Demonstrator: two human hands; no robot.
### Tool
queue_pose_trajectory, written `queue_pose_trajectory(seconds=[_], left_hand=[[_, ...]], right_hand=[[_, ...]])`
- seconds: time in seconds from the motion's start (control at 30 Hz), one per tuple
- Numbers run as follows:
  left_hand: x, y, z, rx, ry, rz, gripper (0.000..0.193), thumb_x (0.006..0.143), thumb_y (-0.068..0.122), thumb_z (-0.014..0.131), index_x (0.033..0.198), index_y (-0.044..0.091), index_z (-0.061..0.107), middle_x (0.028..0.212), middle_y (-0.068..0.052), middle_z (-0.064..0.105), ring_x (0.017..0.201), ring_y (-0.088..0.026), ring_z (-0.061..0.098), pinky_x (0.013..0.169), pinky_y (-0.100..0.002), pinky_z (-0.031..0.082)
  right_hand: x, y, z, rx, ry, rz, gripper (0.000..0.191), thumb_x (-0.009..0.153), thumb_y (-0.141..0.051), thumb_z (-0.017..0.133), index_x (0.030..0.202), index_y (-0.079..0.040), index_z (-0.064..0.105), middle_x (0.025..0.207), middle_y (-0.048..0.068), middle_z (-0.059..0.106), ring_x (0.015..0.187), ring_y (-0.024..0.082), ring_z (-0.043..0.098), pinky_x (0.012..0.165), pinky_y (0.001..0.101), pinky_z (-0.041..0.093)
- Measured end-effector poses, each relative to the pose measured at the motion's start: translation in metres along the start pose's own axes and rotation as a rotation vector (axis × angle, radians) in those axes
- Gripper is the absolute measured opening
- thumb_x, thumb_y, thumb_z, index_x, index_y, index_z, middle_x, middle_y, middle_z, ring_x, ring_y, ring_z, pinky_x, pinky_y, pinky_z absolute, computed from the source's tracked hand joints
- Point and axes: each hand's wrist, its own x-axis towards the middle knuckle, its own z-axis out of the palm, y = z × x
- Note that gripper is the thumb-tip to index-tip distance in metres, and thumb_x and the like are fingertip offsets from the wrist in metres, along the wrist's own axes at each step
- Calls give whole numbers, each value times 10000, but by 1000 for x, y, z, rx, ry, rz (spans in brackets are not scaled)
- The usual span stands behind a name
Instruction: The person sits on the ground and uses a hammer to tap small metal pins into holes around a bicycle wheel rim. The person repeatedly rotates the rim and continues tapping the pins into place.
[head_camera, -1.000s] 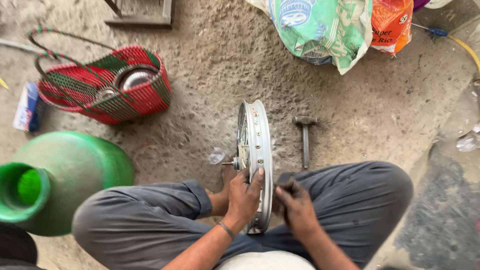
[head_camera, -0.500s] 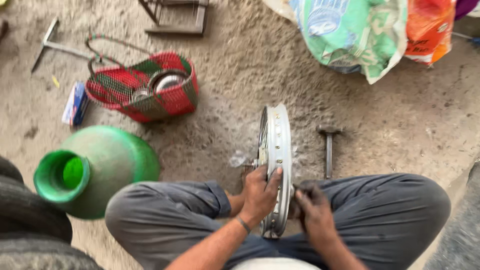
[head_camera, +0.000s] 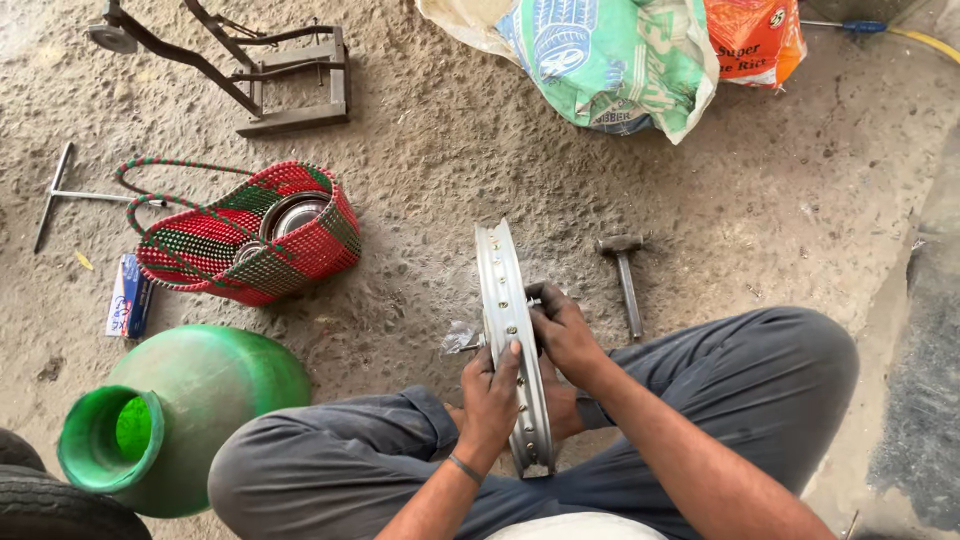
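A silver metal wheel rim (head_camera: 498, 280) stands upright on edge on the sandy ground between my crossed legs. My left hand (head_camera: 492, 392) grips the rim's near side, thumb laid over its outer edge. My right hand (head_camera: 562, 328) presses against the rim's right face higher up, fingers curled at the spoke holes; what they pinch is too small to tell. A crumpled bit of clear wrap (head_camera: 458, 338) lies at the rim's left side.
A hammer (head_camera: 625, 272) lies right of the rim. A red-and-green woven basket (head_camera: 250, 240) with metal tins sits left. A green plastic pot (head_camera: 180, 410), a tyre (head_camera: 50, 500), a T-shaped wrench (head_camera: 60, 198), a metal stand (head_camera: 250, 70) and filled sacks (head_camera: 620, 60) surround me.
My right hand has moved up from the rim's lower part to its middle. The head camera has shifted, so everything sits further right and lower in view.
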Motion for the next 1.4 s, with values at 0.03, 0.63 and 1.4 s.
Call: queue_pose_trajectory(seconds=[0.03,0.63,1.4], left_hand=[[0,-1,1,-39,-12,11,361,1003,307,633,1024,-38,737,798,-42,721,702,-78,575,604,-301,493],[7,32,9,185,22,156,316,997,253,631,936,-38,740,707,-96,696,620,-123,590,554,-333,484],[-11,35,16,327,-1,131,281,929,267,689,966,-11,692,775,-178,737,684,-300,753,624,-411,559]], right_hand=[[-1,2,-2,-2,11,31,220,1018,-111,607,1220,-27,601,922,106,671,803,147,615,692,294,526],[-69,-20,-25,-210,182,127,272,936,-196,736,795,-54,552,608,39,572,527,89,524,459,281,444],[-79,-2,-44,-128,9,178,168,956,-161,681,1001,-18,758,655,-23,605,521,62,457,458,250,359]])
